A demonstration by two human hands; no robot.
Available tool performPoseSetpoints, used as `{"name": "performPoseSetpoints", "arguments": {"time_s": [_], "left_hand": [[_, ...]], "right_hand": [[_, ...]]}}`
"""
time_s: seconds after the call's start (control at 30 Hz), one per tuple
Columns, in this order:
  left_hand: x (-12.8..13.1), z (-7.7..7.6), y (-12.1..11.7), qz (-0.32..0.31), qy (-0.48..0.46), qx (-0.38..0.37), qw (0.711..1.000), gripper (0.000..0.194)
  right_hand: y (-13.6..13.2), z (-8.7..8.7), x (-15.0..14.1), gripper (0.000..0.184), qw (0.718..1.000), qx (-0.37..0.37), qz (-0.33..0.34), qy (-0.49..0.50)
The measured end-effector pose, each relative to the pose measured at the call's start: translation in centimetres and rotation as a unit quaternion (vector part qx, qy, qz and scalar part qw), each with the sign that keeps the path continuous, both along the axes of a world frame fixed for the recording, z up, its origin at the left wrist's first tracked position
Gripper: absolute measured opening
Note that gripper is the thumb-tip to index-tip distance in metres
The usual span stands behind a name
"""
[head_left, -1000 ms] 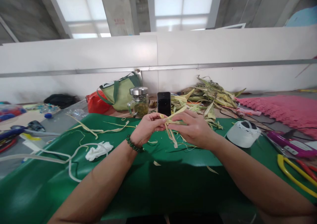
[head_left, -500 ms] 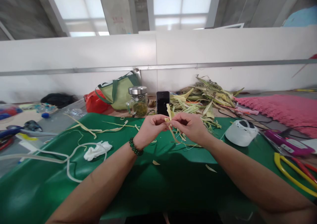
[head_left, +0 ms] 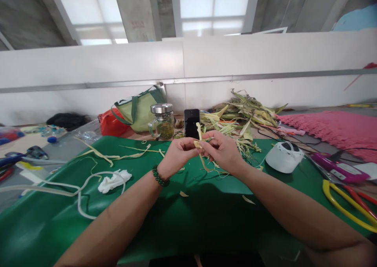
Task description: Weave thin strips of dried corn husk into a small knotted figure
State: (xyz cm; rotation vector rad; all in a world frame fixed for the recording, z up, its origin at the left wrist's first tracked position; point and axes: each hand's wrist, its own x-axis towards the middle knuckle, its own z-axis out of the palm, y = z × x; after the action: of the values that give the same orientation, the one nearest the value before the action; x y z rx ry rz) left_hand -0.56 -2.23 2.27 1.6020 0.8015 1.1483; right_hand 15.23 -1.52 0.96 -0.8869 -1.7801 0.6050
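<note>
Between my fingertips is a pale yellow strip of corn husk [head_left: 199, 131], one end standing up and a thin tail hanging below. My left hand [head_left: 180, 153], with a green bead bracelet [head_left: 160, 176] at the wrist, pinches it from the left. From the right, my right hand [head_left: 221, 150] pinches the same strip, thumb and index finger pressed together. The fingertips of both hands nearly meet, and the folded part of the strip is partly hidden by them. Under my hands lies a green mat [head_left: 176, 216] with loose husk strips [head_left: 98, 153] and small scraps [head_left: 184, 194].
Behind my hands stand a phone [head_left: 191, 119], a glass jar with a metal lid [head_left: 161, 121] and a heap of corn husks [head_left: 250, 109]. A spool of white thread [head_left: 284, 159], a purple tool [head_left: 338, 168] and yellow-handled scissors [head_left: 332, 196] lie right. White tubing [head_left: 79, 196] crosses left.
My right fingers have shifted on the husk strip, the index finger rising and the thumb moving slightly left. The whole view has drifted a little.
</note>
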Motion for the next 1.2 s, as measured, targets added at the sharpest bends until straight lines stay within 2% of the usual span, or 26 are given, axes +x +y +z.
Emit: {"name": "performPoseSetpoints", "arguments": {"time_s": [0.1, 0.2, 0.4, 0.47, 0.53, 0.6, 0.67, 0.7, 0.77, 0.87, 0.93, 1.0, 1.07, 1.2], "left_hand": [[0.0, 0.0, 0.0, -0.002, 0.014, 0.014, 1.000, 0.020], [0.1, 0.0, -0.1, 0.002, 0.032, 0.025, 0.999, 0.018], [0.2, -0.2, -0.1, 0.004, 0.027, 0.009, 1.000, 0.012], [0.0, -0.1, 0.0, 0.025, 0.016, -0.016, 0.999, 0.012], [-0.2, 0.0, 0.2, 0.044, -0.007, -0.047, 0.998, 0.015], [-0.4, 0.1, 0.4, 0.054, -0.042, -0.071, 0.995, 0.020], [-0.6, 0.2, 0.6, 0.060, -0.077, -0.079, 0.992, 0.023], [-0.7, 0.2, 0.7, 0.063, -0.088, -0.079, 0.991, 0.024], [-0.7, 0.2, 0.7, 0.067, -0.095, -0.077, 0.990, 0.024], [-0.5, 0.2, 0.6, 0.060, -0.084, -0.079, 0.992, 0.025], [-0.4, 0.1, 0.5, 0.053, -0.080, -0.077, 0.992, 0.025], [-0.2, 0.0, 0.5, 0.055, -0.082, -0.076, 0.992, 0.025], [-0.1, -0.1, 0.4, 0.063, -0.076, -0.075, 0.992, 0.025], [0.1, -0.4, 0.4, 0.082, -0.069, -0.051, 0.993, 0.023]], "right_hand": [[-0.1, 0.5, 0.1, 0.017, 0.998, -0.040, 0.037, 0.018], [-0.3, 0.6, 0.1, 0.016, 0.998, -0.059, 0.034, 0.016], [-0.3, 0.1, -0.1, 0.014, 0.999, -0.042, 0.025, -0.003], [-0.3, 0.1, 0.2, 0.017, 1.000, -0.002, 0.002, -0.004], [-0.3, 0.2, 0.8, 0.026, 0.994, 0.088, -0.038, -0.045], [-0.1, 0.5, 1.5, 0.041, 0.970, 0.183, -0.086, -0.138], [0.2, 0.7, 2.0, 0.050, 0.939, 0.224, -0.143, -0.219], [0.4, 0.7, 2.1, 0.048, 0.931, 0.226, -0.167, -0.233], [0.7, 0.7, 2.0, 0.036, 0.938, 0.221, -0.178, -0.199], [0.9, 0.3, 1.2, 0.020, 0.971, 0.201, -0.104, -0.074], [0.8, 0.0, 0.5, 0.013, 0.982, 0.178, -0.061, -0.024], [0.6, -0.3, 0.1, 0.010, 0.983, 0.168, -0.065, -0.013], [0.5, -0.6, -0.1, 0.008, 0.976, 0.197, -0.093, -0.021], [0.3, -0.7, 0.0, 0.006, 0.933, 0.335, -0.115, -0.068]]}}
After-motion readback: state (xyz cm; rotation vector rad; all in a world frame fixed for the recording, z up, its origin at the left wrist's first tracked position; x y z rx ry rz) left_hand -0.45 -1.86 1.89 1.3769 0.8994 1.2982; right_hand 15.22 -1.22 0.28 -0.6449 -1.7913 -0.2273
